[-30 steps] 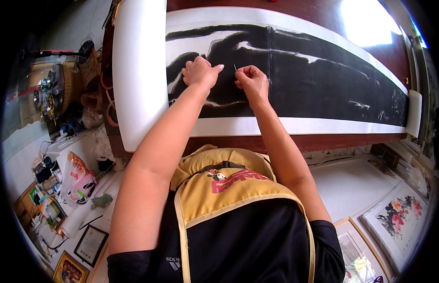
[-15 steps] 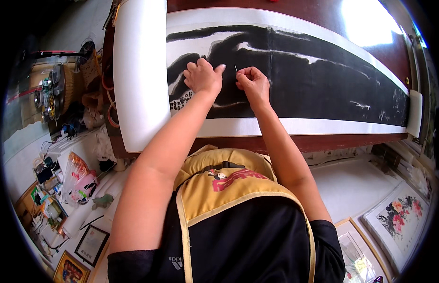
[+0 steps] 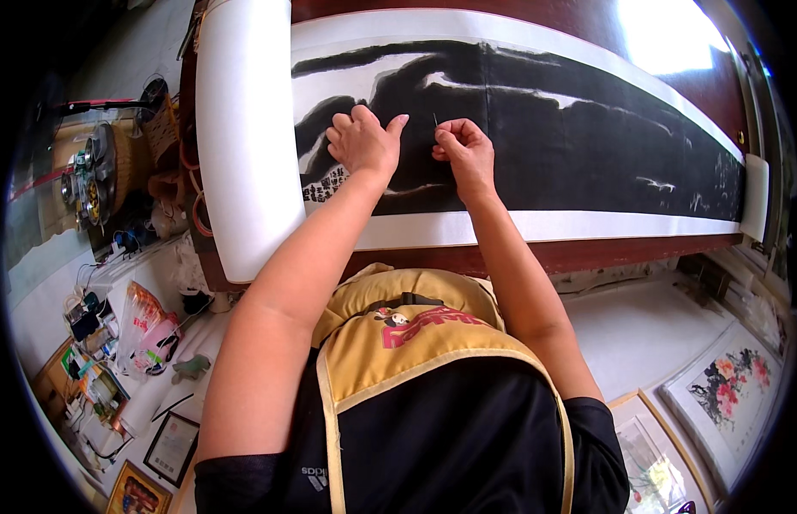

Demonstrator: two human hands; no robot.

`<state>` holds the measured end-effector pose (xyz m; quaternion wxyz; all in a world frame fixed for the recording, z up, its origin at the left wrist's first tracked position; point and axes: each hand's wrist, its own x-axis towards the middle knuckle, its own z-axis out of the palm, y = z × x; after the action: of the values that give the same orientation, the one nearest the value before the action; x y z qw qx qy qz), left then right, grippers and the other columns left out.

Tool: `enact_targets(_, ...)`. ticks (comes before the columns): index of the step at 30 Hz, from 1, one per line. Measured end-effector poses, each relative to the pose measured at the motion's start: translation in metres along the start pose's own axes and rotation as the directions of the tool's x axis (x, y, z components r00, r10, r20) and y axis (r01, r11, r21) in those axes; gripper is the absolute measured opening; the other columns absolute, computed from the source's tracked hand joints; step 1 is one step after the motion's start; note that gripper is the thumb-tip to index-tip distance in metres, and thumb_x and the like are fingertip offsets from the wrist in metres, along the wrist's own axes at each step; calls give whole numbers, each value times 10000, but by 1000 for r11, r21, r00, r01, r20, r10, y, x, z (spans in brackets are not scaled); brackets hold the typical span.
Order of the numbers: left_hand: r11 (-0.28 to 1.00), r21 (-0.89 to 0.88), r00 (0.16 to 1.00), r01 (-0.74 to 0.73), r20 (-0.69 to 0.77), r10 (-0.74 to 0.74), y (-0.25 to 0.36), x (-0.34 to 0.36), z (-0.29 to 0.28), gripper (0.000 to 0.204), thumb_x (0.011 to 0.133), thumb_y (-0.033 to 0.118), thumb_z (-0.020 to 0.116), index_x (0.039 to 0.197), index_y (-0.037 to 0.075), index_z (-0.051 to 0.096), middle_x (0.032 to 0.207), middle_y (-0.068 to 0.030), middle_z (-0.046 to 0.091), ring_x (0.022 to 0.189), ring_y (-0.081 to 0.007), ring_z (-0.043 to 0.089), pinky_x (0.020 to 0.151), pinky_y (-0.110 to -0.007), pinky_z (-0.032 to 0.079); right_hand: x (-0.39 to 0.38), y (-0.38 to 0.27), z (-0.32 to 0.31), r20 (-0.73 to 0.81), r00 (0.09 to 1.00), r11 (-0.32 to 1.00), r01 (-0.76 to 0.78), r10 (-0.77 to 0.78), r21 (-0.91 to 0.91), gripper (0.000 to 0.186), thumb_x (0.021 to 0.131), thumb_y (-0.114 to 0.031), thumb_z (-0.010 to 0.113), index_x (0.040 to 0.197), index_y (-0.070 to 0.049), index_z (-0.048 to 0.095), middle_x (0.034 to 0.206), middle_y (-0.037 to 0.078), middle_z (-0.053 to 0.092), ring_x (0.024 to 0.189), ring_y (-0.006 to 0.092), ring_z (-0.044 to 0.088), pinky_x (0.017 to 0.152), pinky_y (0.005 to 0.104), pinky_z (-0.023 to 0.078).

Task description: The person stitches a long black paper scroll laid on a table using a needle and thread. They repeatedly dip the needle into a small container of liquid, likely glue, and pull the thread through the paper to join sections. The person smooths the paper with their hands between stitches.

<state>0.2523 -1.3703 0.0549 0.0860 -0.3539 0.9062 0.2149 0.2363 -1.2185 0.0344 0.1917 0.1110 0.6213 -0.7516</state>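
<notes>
Right hand [image 3: 469, 154]: thumb and forefinger pinched together on a thin needle-like tool [image 3: 435, 121], other fingers curled in beneath. Tool stood above the dark painting [image 3: 578, 167], left of its vertical crease; whether its tip met the surface, could not tell. Its long axis ran near to far, free end pointing toward the far edge of the table [image 3: 570, 13], leaning slightly left, so it lay across the painting's length.

Left hand [image 3: 364, 144]: back upward, fingers bent and thumb stretched well apart from them, pointing right and away from the person, toward the tool side. A gap of dark painting lay between the two hands. Contact of the left fingertips with the sheet could not be made out.

Painting lay face up on the reddish-brown table, long axis left to right across the person's front, bowed by the lens. White border [image 3: 536, 225] along its near side. At the left end, a thick white roll [image 3: 247, 146], its own axis near to far, square to the painting. At the right end, a smaller white roll [image 3: 756, 199]. Black writing [image 3: 326, 184] showed beside the left forearm.
</notes>
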Motion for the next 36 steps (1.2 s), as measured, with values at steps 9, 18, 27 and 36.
enact_targets(9, 990, -136, 996, 26, -84, -37, -13, 12, 17, 438, 988, 522, 563, 1047, 98, 654, 1216, -154, 557, 1177, -391, 490, 989, -539, 389, -5, -3, -12, -15, 1000, 949, 16, -12, 315, 66, 924, -54, 694, 970, -24, 658, 824, 15, 619, 692, 99, 590, 663, 259, 512)
enact_targets(18, 701, -173, 711, -692, -332, 620, -47, -9, 4, 223, 925, 36, 561, 1142, 83, 583, 1158, -96, 668, 1147, -343, 582, 990, -464, 436, -75, -1, -92, -142, 987, 936, 114, -69, 333, 34, 951, -39, 666, 973, -51, 643, 841, 7, 618, 684, 93, 580, 626, 237, 482)
enact_targets(27, 674, 84, 671, -734, -58, 739, -40, -24, 14, 347, 981, 78, 425, 1325, 78, 471, 1370, -117, 622, 1415, -308, 452, 1190, -444, 336, -113, 12, -101, -185, 981, 946, 109, -54, 304, 36, 948, -41, 659, 964, -62, 635, 859, -13, 613, 695, 72, 559, 631, 216, 466)
enact_targets(36, 603, 138, 608, -786, -4, 794, -33, -25, 6, 497, 947, -2, 440, 1436, 83, 419, 1289, -101, 629, 1405, -290, 457, 1131, -474, 400, -123, 12, -108, -175, 983, 948, 104, -53, 299, 32, 950, -58, 665, 951, -65, 634, 857, -18, 609, 699, 65, 554, 628, 212, 456)
